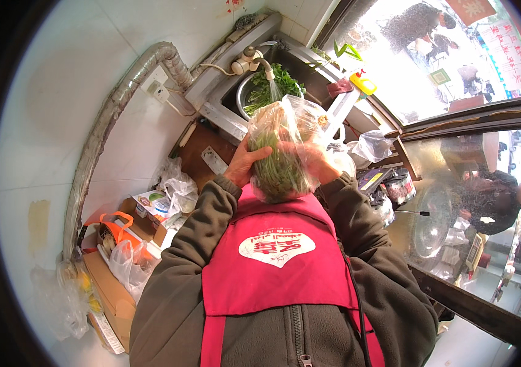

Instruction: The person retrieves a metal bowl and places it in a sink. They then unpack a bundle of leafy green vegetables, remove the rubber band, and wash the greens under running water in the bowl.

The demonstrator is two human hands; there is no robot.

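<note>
Between my two hands is a clear plastic bag [281,176] with long green leafy vegetables inside, raised in front of my red apron [269,280]. My left hand [246,160] grips its left side, the thumb across the front. On the other side my right hand [313,158] holds it, partly covered by the loose plastic. Just beyond the bag, a round metal basin [241,98] sits in the sink, holding leafy greens [283,78]. Water runs onto them from the faucet [267,69]. The bag hides the basin's near edge.
The steel sink [214,103] stands against a tiled wall with a wrapped pipe [104,114]. A yellow bottle [362,84] is at its right. Cardboard boxes [109,284] and plastic bags [180,186] lie at left. People show through the window [366,50] at right.
</note>
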